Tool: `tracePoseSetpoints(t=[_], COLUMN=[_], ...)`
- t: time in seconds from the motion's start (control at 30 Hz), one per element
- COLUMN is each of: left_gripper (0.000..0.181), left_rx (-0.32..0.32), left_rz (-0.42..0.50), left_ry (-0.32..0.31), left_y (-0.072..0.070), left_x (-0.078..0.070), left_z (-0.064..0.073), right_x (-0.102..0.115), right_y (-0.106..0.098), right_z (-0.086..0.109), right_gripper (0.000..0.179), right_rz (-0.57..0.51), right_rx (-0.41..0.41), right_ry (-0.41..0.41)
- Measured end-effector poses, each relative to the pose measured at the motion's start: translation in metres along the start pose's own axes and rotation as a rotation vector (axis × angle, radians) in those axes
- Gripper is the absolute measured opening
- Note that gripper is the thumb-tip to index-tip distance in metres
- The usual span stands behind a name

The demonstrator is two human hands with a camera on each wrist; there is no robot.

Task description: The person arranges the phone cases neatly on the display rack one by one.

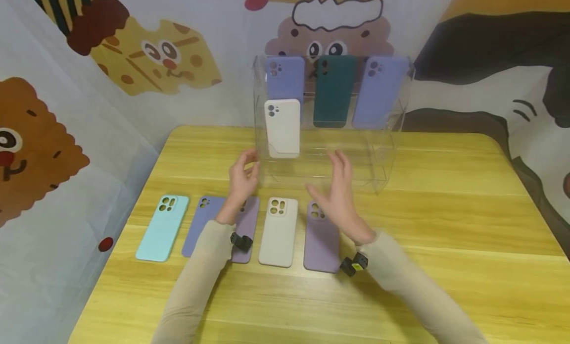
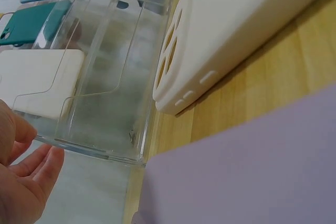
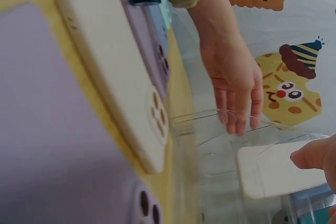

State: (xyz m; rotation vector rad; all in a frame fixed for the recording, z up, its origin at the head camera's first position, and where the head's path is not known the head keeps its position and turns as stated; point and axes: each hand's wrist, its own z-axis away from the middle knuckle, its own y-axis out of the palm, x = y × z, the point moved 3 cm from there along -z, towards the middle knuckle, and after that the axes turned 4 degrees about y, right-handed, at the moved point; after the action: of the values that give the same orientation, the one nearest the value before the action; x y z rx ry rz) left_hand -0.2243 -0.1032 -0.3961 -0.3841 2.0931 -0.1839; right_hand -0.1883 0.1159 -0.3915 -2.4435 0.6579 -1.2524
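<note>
Just past the L hand (image 1: 242,180) and R hand (image 1: 341,198) fingers, a clear plastic tiered stand (image 1: 311,176) holds 4 rectangular phone cases: violet-blue case (image 1: 285,79), dark-green case (image 1: 335,91), periwinkle case (image 1: 380,91) up top, white case (image 1: 283,128) lower, nearest L fingers. Approx. half racked, I'd judge; left wristward of fingers on yellow wooden bench (image 1: 445,210): aqua case (image 1: 163,228), blue case (image 1: 202,230), mauve case (image 1: 248,220), cream case (image 1: 278,232), 2nd mauve case (image 1: 321,245). R fingers spread, empty; L fingers apart at stand's edge, contact can't tell.

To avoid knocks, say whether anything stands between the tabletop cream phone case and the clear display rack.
Nothing visible stands between the cream phone case and clear display rack; the left hand and right hand flank the gap.
</note>
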Motion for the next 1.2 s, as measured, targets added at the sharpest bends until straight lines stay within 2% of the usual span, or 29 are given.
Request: tracePoseSetpoints(t=[0.2,0.3,0.57,0.7,0.8,0.9,0.93,1.03,1.2], left_gripper=[0.029,0.03,0.029,0.029,0.029,0.03,0.03,0.029,0.029], left_rx=[-0.003,-0.001,-0.008,-0.002,0.001,-0.002,-0.003,-0.002,-0.005], left_rz=[-0.018,-0.028,-0.009,-0.002,-0.009,-0.011,-0.019,-0.022,-0.014], left_ry=[-0.016,-0.021,0.01,0.015,0.004,-0.003,-0.007,-0.009,-0.001], left_y=[0.004,0.005,0.005,0.002,0.002,0.004,0.005,0.005,0.005], left_x=[0.03,0.036,0.036,0.016,0.016,0.032,0.037,0.037,0.037], left_z=[-0.001,-0.001,-0.001,-0.001,0.0,0.0,0.0,0.0,-0.001], right_x=[-0.006,-0.009,-0.02,-0.025,-0.028,-0.03,-0.03,-0.031,-0.032], right_y=[-0.003,-0.004,-0.002,0.0,0.003,0.006,0.007,0.009,0.013], right_z=[0.018,0.028,0.053,0.06,0.064,0.066,0.066,0.065,0.064], right_gripper=[0.076,0.077,0.085,0.089,0.093,0.093,0.093,0.092,0.087], right_rz=[0.016,0.046,0.126,0.168,0.208,0.257,0.269,0.314,0.401], right_rx=[0.043,0.094,0.245,0.319,0.382,0.418,0.425,0.437,0.457], right_ry=[0.036,0.092,0.224,0.288,0.354,0.395,0.401,0.398,0.336])
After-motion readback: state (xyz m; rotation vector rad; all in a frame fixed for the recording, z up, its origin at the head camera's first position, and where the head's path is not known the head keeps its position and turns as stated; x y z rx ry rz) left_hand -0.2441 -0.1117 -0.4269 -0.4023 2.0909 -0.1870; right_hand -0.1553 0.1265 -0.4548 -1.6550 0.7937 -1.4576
